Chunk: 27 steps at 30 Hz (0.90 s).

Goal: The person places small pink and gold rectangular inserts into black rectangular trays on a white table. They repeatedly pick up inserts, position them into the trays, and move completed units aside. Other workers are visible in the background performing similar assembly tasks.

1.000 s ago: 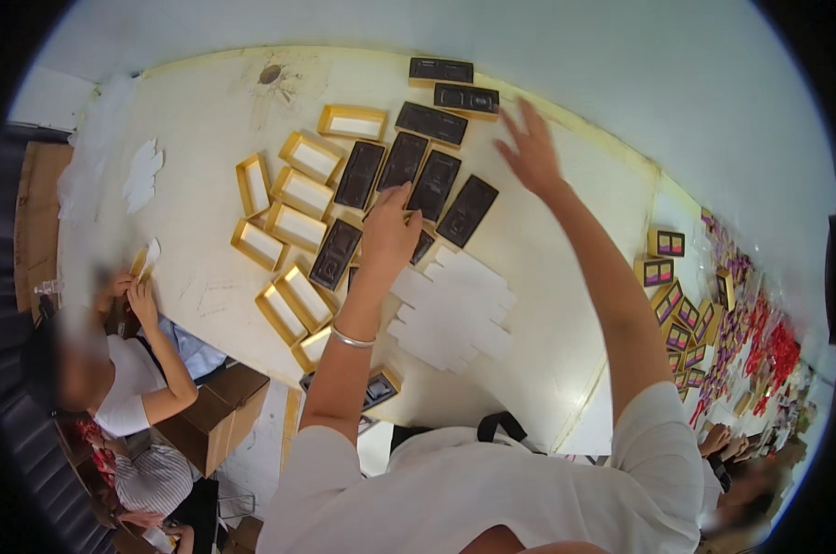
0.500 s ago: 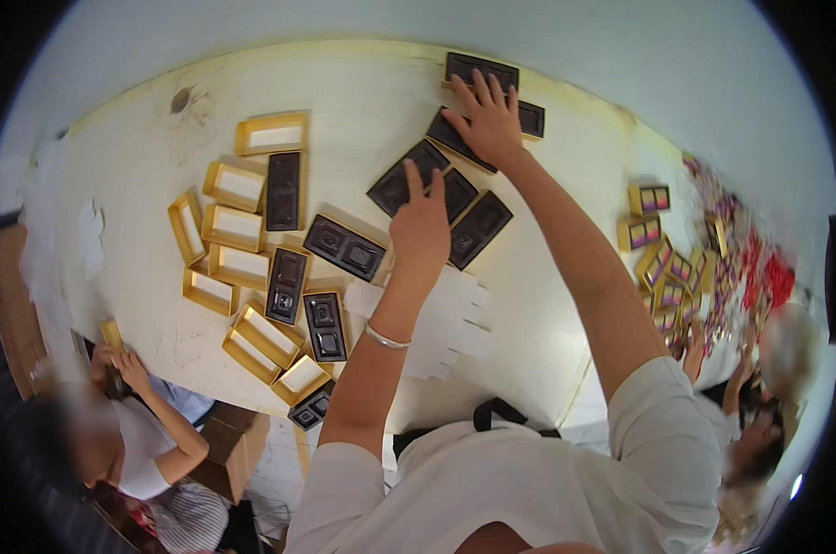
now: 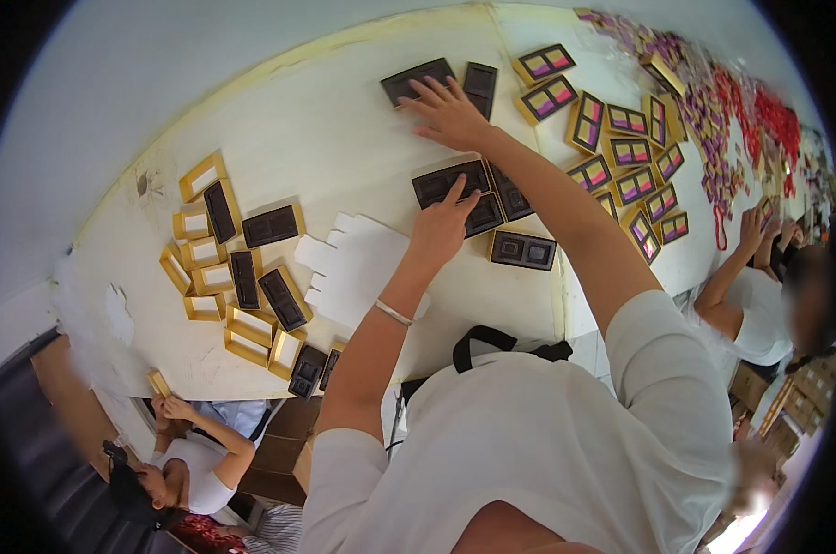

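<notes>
My left hand (image 3: 441,231) lies with fingers spread on two dark-tray boxes in the middle of the table, its fingertips touching the upper box (image 3: 448,185). Farther off, my right hand (image 3: 453,115) rests flat, fingers apart, on another box with a dark plastic tray (image 3: 418,78). A narrow dark-tray box (image 3: 480,85) stands just beside its fingers. Under my right forearm, one more dark-tray box (image 3: 510,192) is partly hidden. Nearer to me lies a gold box (image 3: 522,249) whose dark tray has two square hollows.
At left are several open gold frames (image 3: 205,175) and dark-tray boxes (image 3: 284,297). White cut card sheets (image 3: 358,268) lie by my left forearm. At right stand boxes with purple, yellow and pink pieces (image 3: 632,152), beyond them red ribbons (image 3: 774,125). People work at both sides.
The view has turned to the right. Both hands and the dark-tray boxes under them have slid right, away from the white card and closer to the filled boxes.
</notes>
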{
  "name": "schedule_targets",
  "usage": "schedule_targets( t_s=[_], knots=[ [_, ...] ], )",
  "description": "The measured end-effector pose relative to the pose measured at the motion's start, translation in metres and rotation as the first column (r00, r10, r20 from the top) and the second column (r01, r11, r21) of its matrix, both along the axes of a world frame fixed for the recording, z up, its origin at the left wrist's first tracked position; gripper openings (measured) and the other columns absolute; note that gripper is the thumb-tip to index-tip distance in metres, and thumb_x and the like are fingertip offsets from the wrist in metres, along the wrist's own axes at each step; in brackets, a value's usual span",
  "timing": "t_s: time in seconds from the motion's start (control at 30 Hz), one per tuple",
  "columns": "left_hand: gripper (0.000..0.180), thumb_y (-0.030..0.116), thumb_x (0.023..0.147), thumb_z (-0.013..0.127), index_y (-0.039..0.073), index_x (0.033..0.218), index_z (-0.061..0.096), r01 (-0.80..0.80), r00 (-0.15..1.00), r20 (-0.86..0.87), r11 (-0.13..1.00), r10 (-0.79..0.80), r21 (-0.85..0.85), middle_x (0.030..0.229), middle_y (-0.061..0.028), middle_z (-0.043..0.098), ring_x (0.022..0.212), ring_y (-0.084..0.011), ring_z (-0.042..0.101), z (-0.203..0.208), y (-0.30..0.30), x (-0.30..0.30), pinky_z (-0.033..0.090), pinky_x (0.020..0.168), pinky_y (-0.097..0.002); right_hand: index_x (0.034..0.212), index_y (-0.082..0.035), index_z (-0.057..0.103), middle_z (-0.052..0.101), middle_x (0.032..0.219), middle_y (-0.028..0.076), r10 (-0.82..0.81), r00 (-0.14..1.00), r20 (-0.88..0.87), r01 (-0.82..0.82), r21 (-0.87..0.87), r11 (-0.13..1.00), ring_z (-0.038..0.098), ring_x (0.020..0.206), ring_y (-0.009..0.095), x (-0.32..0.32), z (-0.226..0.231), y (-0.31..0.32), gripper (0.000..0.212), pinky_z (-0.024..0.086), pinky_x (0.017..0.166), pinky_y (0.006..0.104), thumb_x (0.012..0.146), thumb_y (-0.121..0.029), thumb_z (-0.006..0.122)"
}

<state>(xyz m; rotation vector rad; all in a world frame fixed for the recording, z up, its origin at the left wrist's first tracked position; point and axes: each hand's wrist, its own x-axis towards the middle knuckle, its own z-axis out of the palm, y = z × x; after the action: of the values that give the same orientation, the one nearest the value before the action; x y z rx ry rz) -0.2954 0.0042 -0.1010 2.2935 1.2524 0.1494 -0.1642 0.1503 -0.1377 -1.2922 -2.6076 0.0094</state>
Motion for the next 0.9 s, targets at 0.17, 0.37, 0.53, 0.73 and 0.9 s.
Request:
schedule_targets(
  t_s=[0.17, 0.37, 0.53, 0.73, 0.9],
  knots=[
    [0.052, 0.003, 0.073, 0.054, 0.015, 0.123, 0.049, -0.106, 0.991, 0.077, 0.993, 0.11, -0.054, 0.136, -0.0127, 0.034, 0.074, -0.0265, 0.061, 0.018, -0.012, -0.005, 0.05, 0.063, -0.0353, 0.124, -0.012, 0.044, 0.033, 0.132, 0.02, -0.25, 0.813, -0.526, 0.256, -0.063, 0.965, 0.033, 0.121, 0.036, 0.042, 0.045, -0.066, 0.048, 0.027, 0.1, 0.0466, 0.081, -0.024, 0.06],
    [0.047, 0.001, 0.07, 0.057, 0.012, 0.116, 0.056, -0.24, 0.97, -0.039, 0.971, 0.24, -0.007, 0.136, -0.0167, 0.033, 0.073, -0.027, 0.061, 0.024, -0.03, -0.009, 0.05, 0.062, -0.0349, 0.125, -0.009, 0.042, 0.036, 0.13, 0.02, -0.534, 0.826, -0.182, 0.522, -0.113, 0.846, 0.033, 0.122, 0.036, 0.076, 0.014, -0.182, 0.049, 0.026, 0.1, 0.046, 0.08, -0.022, 0.057],
    [0.044, 0.0, 0.069, 0.057, 0.013, 0.111, 0.06, -0.15, 0.988, -0.043, 0.989, 0.15, 0.011, 0.136, -0.0136, 0.035, 0.071, -0.0256, 0.061, 0.02, -0.039, -0.021, 0.049, 0.06, -0.0342, 0.127, -0.013, 0.041, 0.035, 0.134, 0.013, -0.156, 0.986, -0.058, 0.147, -0.134, 0.98, 0.029, 0.126, 0.032, 0.107, 0.02, -0.14, 0.044, 0.021, 0.105, 0.0468, 0.084, -0.015, 0.049],
    [0.044, 0.001, 0.069, 0.057, 0.013, 0.112, 0.059, -0.179, 0.984, -0.01, 0.984, 0.179, -0.017, 0.137, -0.0131, 0.032, 0.073, -0.0273, 0.061, 0.02, -0.05, -0.01, 0.05, 0.06, -0.0343, 0.132, -0.016, 0.034, 0.029, 0.139, 0.012, 0.287, 0.958, -0.013, -0.288, -0.04, 0.957, 0.027, 0.129, 0.027, 0.074, 0.028, -0.078, 0.052, 0.017, 0.108, 0.0435, 0.083, -0.016, 0.05],
    [0.052, 0.003, 0.072, 0.054, 0.017, 0.122, 0.052, -0.324, 0.944, 0.017, 0.939, 0.328, -0.115, 0.14, -0.0125, 0.028, 0.069, -0.0256, 0.061, 0.032, -0.054, -0.006, 0.049, 0.06, -0.0341, 0.13, -0.013, 0.038, 0.03, 0.136, 0.02, -0.152, 0.948, -0.278, 0.16, 0.005, 0.987, 0.025, 0.129, 0.033, 0.053, 0.031, -0.035, 0.049, 0.024, 0.102, 0.045, 0.087, -0.033, 0.048]
  ],
)
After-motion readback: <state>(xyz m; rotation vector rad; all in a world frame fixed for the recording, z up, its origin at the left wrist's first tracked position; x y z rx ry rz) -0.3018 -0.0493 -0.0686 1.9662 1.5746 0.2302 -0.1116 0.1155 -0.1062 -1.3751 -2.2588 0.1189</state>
